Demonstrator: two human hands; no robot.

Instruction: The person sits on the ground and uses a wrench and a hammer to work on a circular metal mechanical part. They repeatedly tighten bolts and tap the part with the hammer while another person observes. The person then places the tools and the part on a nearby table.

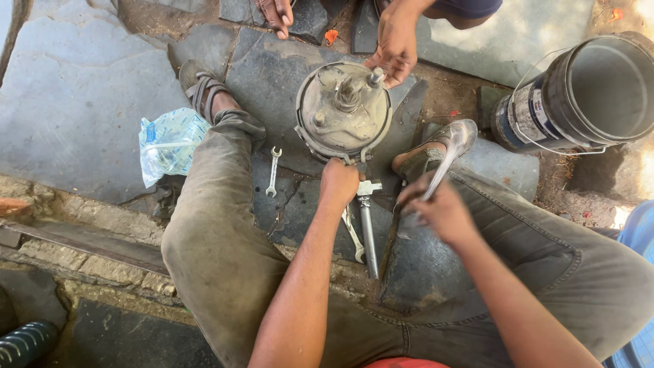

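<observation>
The left hand (339,182) pinches the round metal drum's (343,109) rim to steady it, while the right hand (436,208) clasps a blurred tool (444,160).

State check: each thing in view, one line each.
round metal housing: upright on stone, co-worker's hand on its top
left hand: gripping housing's near rim
right hand: holding blurred metal tool
small spanner: lying loose
bucket: open, tipped
</observation>
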